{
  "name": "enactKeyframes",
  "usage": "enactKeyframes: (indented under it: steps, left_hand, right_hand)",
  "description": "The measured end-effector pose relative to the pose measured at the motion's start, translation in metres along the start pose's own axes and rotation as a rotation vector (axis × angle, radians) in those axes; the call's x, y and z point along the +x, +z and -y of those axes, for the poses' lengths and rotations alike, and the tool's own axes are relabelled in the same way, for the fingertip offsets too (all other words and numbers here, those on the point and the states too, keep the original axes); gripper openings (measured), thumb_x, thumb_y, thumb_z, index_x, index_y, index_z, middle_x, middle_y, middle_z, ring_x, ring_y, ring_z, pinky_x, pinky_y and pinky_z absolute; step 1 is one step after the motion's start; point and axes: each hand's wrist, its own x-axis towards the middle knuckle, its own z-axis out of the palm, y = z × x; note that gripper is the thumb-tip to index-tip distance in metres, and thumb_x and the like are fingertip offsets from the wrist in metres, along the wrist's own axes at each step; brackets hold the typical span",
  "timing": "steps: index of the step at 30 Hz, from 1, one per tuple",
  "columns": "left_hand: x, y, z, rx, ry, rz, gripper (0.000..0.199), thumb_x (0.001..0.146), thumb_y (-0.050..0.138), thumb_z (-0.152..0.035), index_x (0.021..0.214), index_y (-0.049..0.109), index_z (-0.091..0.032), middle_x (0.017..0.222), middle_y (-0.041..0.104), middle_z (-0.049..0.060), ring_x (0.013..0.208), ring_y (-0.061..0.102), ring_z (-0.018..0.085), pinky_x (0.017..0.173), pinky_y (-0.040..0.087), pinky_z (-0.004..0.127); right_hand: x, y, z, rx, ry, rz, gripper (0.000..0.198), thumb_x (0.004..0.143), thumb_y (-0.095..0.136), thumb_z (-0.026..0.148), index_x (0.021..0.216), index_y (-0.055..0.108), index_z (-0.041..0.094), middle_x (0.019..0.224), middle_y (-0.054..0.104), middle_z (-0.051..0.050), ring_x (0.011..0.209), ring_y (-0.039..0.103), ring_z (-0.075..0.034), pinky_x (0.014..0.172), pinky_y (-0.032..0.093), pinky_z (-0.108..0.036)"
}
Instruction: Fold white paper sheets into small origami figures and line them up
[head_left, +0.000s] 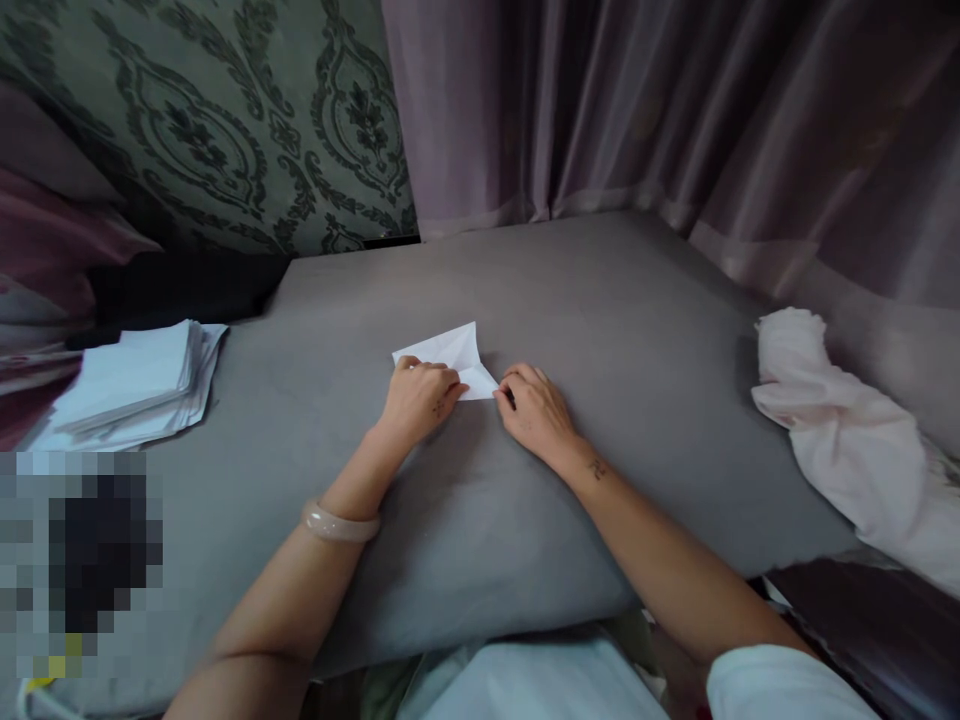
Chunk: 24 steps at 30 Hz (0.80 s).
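A folded sheet of white paper [450, 348] with pointed corners and creases lies on the grey cloth-covered surface [480, 540]. My left hand [427, 395] rests over the paper's near left part, its fingers closed on the near edge and hiding some of it. At the paper's right tip, my right hand [531, 405] pinches the corner between thumb and forefinger. Both wrists lie low, close to the cloth. A pale bangle [341, 522] circles my left forearm.
To the left is a stack of white paper [135, 375], beside a dark cloth [187, 285]. A crumpled pale cloth [847, 430] lies along the right side. Curtains [480, 110] and a patterned wall [225, 120] close off the back. A blurred-out patch covers the lower left.
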Motion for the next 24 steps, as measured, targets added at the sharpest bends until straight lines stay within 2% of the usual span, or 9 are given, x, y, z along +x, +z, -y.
enactKeyframes:
  steps: [6,12,15,18,21,24]
  left_hand:
    - [0.005,0.001,0.001,-0.010,0.019,-0.002,0.034,0.093,0.048,-0.035,0.071,0.066,-0.017,0.075,0.071,0.008,0.067,0.063,0.020,0.074,0.036,0.037]
    - [0.009,-0.002,-0.001,-0.008,0.006,0.051,0.031,0.092,0.049,-0.032,0.071,0.066,-0.017,0.076,0.070,0.009,0.069,0.063,0.022,0.074,0.036,0.037]
    - [0.009,-0.001,-0.003,0.003,0.007,0.053,0.030,0.091,0.049,-0.030,0.071,0.066,-0.017,0.077,0.071,0.009,0.070,0.063,0.022,0.076,0.037,0.038]
    - [0.009,-0.001,-0.005,0.027,0.009,0.046,0.029,0.091,0.049,-0.029,0.070,0.065,-0.016,0.078,0.071,0.009,0.070,0.064,0.022,0.076,0.038,0.039]
    - [0.009,-0.002,-0.006,0.029,0.008,0.037,0.028,0.090,0.050,-0.029,0.070,0.065,-0.016,0.077,0.071,0.009,0.070,0.064,0.022,0.076,0.039,0.038]
    - [0.008,-0.005,0.000,-0.078,-0.028,0.065,0.024,0.088,0.053,-0.031,0.075,0.068,-0.016,0.078,0.071,0.009,0.073,0.065,0.022,0.076,0.041,0.037]
  right_hand:
    - [0.001,-0.001,-0.006,0.088,0.008,-0.005,0.007,0.087,0.052,0.019,0.083,0.059,0.021,0.096,0.061,-0.009,0.093,0.057,-0.022,0.083,0.046,-0.036]
    - [0.004,-0.012,-0.020,0.262,0.097,0.080,0.010,0.083,0.055,0.012,0.090,0.059,0.019,0.097,0.061,-0.007,0.087,0.060,-0.017,0.081,0.048,-0.031]
    - [0.005,-0.016,-0.018,0.341,0.142,0.015,0.016,0.084,0.052,0.010,0.095,0.061,0.019,0.095,0.065,-0.005,0.085,0.062,-0.016,0.080,0.047,-0.030]
    - [0.005,-0.014,-0.005,0.438,0.077,-0.048,0.017,0.088,0.048,0.013,0.095,0.061,0.021,0.093,0.067,-0.003,0.087,0.062,-0.016,0.081,0.047,-0.029]
    - [0.004,-0.005,0.008,0.441,-0.040,0.021,0.021,0.088,0.045,0.011,0.095,0.061,0.021,0.095,0.065,-0.004,0.090,0.061,-0.016,0.083,0.047,-0.029]
    - [0.003,0.002,0.012,0.374,-0.065,0.067,0.021,0.087,0.045,0.008,0.095,0.061,0.020,0.096,0.064,-0.006,0.090,0.060,-0.017,0.085,0.047,-0.031]
